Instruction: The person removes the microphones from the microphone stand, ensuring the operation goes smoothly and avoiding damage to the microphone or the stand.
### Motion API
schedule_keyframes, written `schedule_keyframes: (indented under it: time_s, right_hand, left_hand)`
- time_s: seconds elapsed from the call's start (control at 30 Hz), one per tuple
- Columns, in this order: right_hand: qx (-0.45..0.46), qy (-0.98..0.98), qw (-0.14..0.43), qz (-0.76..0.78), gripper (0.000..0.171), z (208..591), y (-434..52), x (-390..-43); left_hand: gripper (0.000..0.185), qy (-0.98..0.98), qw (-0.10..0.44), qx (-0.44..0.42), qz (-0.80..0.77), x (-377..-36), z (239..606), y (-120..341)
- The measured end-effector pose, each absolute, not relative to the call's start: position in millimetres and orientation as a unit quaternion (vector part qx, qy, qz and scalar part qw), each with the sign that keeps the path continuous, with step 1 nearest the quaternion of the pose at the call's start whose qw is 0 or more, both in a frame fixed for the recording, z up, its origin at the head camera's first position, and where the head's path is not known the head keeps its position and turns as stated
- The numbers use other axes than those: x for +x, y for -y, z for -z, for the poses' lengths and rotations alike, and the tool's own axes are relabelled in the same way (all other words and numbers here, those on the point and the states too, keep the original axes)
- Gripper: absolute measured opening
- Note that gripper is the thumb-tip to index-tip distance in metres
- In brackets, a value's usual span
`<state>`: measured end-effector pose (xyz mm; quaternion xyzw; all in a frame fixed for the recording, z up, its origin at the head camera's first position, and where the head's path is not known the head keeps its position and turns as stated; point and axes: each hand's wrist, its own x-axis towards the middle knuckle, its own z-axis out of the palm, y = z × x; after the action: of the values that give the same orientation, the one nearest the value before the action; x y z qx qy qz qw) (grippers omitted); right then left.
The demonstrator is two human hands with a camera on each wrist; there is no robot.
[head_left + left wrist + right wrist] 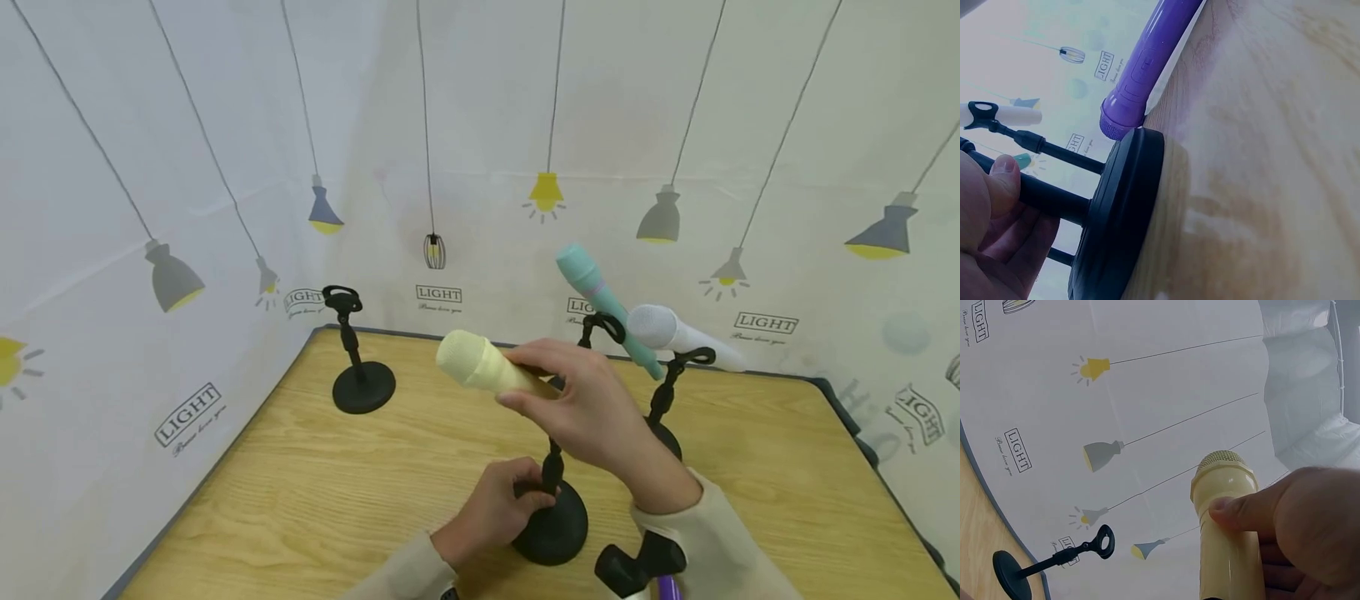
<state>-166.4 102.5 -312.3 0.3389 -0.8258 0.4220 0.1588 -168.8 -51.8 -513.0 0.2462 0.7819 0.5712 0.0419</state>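
My right hand (534, 380) grips a pale yellow microphone (480, 364) by its body, head pointing left, above a black desk stand. In the right wrist view the thumb lies across the yellow microphone (1227, 537) just under its grille, held by my right hand (1254, 525). My left hand (528, 497) is curled round the stand's pole (553, 467), just above its round base (553, 532). The left wrist view shows my left hand (999, 194) with the thumb on the pole (1054, 200) beside the base (1124, 212). The stand's clip is hidden behind my right hand.
An empty black stand (361, 383) stands at the back left of the wooden table (315, 492). A teal microphone (600, 298) and a white microphone (675, 332) sit in stands behind my right hand. A purple microphone (1147, 65) sits in a stand near the front edge.
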Motion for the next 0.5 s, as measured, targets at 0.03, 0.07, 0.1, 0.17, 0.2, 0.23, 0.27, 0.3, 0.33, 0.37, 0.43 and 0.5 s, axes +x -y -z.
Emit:
schedule_keyframes:
  time_s: [0.03, 0.07, 0.1, 0.17, 0.2, 0.23, 0.27, 0.3, 0.33, 0.37, 0.43, 0.5]
  right_hand:
    - [0.338, 0.825, 0.157, -0.425, 0.034, 311.7, -101.9, -166.4]
    - [0.338, 0.824, 0.154, -0.429, 0.034, 311.0, -101.3, -166.5]
    - [0.337, 0.823, 0.151, -0.433, 0.033, 310.3, -100.6, -166.6]
    - [0.335, 0.822, 0.146, -0.437, 0.033, 308.9, -99.0, -166.9]
    - [0.335, 0.821, 0.144, -0.439, 0.033, 308.1, -98.2, -167.2]
    - [0.335, 0.820, 0.142, -0.441, 0.033, 307.3, -97.3, -167.5]
    - [0.335, 0.820, 0.141, -0.443, 0.032, 306.7, -96.4, -167.8]
    - [0.334, 0.820, 0.141, -0.443, 0.032, 305.9, -95.4, -168.1]
    - [0.334, 0.819, 0.141, -0.444, 0.032, 305.3, -94.6, -168.3]
    - [0.334, 0.819, 0.141, -0.446, 0.032, 304.5, -93.8, -168.6]
    - [0.334, 0.817, 0.143, -0.447, 0.031, 303.2, -92.2, -168.9]
    - [0.337, 0.815, 0.143, -0.449, 0.030, 302.1, -90.2, -169.3]
  left_hand:
    - [0.008, -0.782, 0.042, 0.248, -0.570, -169.0, 513.5, 51.9]
    - [0.008, -0.782, 0.043, 0.250, -0.569, -169.4, 513.9, 51.9]
    - [0.008, -0.782, 0.044, 0.251, -0.569, -169.6, 514.2, 52.0]
    - [0.008, -0.782, 0.046, 0.252, -0.568, -169.9, 514.6, 52.4]
    - [0.008, -0.782, 0.047, 0.251, -0.568, -169.8, 514.3, 52.7]
    - [0.008, -0.783, 0.047, 0.250, -0.567, -169.7, 513.8, 52.9]
    - [0.008, -0.783, 0.047, 0.250, -0.568, -169.5, 513.4, 53.1]
    - [0.008, -0.783, 0.046, 0.250, -0.568, -169.3, 512.8, 53.1]
    - [0.008, -0.782, 0.046, 0.250, -0.569, -169.1, 512.0, 53.0]
    - [0.008, -0.781, 0.045, 0.251, -0.570, -169.1, 511.7, 52.8]
    - [0.007, -0.780, 0.044, 0.250, -0.572, -168.8, 510.6, 52.3]
    - [0.005, -0.779, 0.043, 0.249, -0.574, -168.7, 509.7, 52.0]
